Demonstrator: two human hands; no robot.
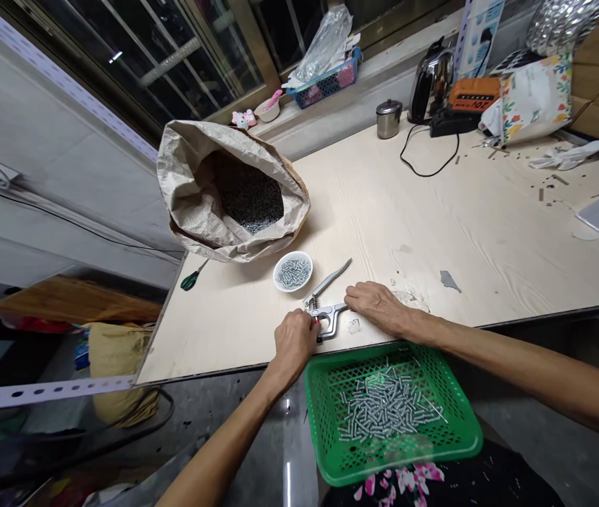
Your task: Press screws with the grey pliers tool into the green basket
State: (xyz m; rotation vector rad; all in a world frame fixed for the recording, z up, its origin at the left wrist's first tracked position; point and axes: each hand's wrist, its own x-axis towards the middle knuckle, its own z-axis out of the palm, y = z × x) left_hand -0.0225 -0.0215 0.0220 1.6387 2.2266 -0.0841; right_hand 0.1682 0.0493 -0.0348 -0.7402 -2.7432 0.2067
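Observation:
A silver pliers-like hand tool point(333, 313) with a coil spring and a red part lies at the table's front edge, its two long handles spread apart. My left hand point(296, 339) is closed at its head end; anything between the fingertips is hidden. On the right, my right hand point(378, 307) has its fingers curled at the end of the lower handle. Just beyond the tool stands a white bowl point(293, 272) full of small metal pieces. Below the table edge, a green plastic basket point(325, 451) holds many small ridged metal cylinders.
An open woven sack point(183, 183) with dark small pieces stands at the back left, near green-handled scissors point(190, 280). Along the back are a lidded metal pot point(388, 118), an electric kettle point(431, 81), a black cord and a floral bag point(536, 98). Scraps litter the right side.

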